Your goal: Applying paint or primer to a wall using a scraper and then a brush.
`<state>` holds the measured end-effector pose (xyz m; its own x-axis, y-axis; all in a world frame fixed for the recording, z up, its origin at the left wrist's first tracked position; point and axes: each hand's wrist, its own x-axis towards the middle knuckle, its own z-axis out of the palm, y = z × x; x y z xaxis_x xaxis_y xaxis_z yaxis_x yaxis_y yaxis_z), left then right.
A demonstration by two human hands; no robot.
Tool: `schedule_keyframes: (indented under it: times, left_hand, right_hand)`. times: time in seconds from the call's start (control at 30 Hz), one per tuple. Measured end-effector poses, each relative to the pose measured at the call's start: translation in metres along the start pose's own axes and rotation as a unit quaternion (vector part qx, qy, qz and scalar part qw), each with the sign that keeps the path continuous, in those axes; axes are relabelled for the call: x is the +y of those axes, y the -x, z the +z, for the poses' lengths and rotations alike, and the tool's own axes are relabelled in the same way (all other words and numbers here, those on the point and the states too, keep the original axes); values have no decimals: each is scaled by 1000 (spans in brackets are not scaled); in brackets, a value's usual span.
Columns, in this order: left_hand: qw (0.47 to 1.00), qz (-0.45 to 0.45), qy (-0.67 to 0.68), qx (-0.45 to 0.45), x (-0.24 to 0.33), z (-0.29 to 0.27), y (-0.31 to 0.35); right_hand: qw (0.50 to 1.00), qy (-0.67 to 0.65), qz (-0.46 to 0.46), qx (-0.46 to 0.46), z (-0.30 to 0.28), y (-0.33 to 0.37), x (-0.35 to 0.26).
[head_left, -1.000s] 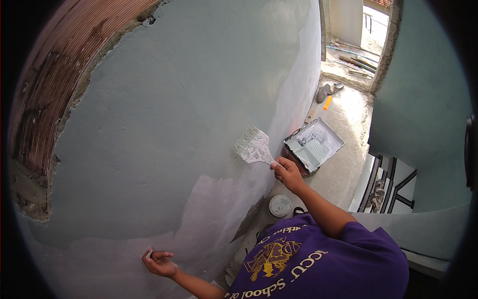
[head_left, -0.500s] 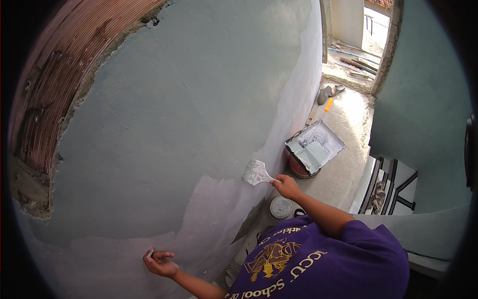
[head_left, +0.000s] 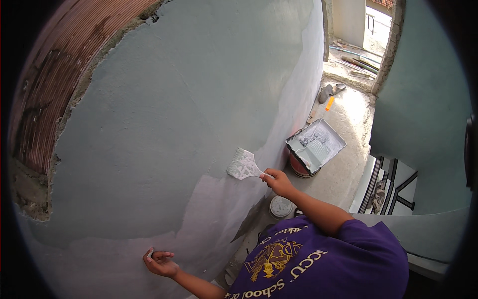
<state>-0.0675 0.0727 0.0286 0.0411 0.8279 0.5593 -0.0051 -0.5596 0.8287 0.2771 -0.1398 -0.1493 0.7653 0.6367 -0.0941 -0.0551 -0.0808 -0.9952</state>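
Observation:
A wide paintbrush (head_left: pixel 244 164) with a white handle and paint-smeared bristles is in my right hand (head_left: pixel 279 182), fingers closed round the handle. Its bristles are at the wall (head_left: pixel 149 134), on the grey-green paint just above the paler strip. My left hand (head_left: pixel 160 263) is by the lower, paler part of the wall, palm turned up, with loosely bent fingers apart. A pale spot shows at its fingertips, too small to make out. To the right, a paint tray (head_left: pixel 332 130) with light grey-green paint rests on a reddish bucket (head_left: pixel 300 168).
A round lidded tub (head_left: pixel 281 207) stands on the floor below the bucket. Beyond the tray lie an orange-handled tool (head_left: pixel 329 104) and grey shoes (head_left: pixel 326 93). Farther off, a doorway has pipes and boards (head_left: pixel 358 64) past it. Bare ribbed brick (head_left: pixel 55 74) borders the wall.
My right hand has moved the paintbrush left and slightly up across the wall. My left hand stays in place.

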Motion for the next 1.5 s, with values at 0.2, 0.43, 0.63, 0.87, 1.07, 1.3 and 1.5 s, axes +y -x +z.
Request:
schedule_keyframes:
  times: [0.2,0.43,0.63,0.87,1.07,1.3,1.5]
  left_hand:
    - [1000,-3,8,-3,1,-1,1]
    - [1000,5,7,1,-8,-7,-3]
    - [1000,-1,-3,0,-3,-5,0]
    - [1000,1,6,-3,-1,-3,0]
    - [1000,-7,18,17,-3,-1,-1]
    - [1000,5,3,10,-2,-2,0]
    - [1000,-1,7,4,2,2,-1]
  right_hand:
    - [981,159,98,50,-14,21,34]
    - [999,25,-24,-6,0,18,-91]
    - [994,-67,-71,-43,5,9,-94]
    - [992,71,98,40,-20,14,49]
    - [988,106,82,80,-22,5,39]
    - [981,-164,8,-100,-12,5,-49]
    - [996,77,36,33,-12,-2,45]
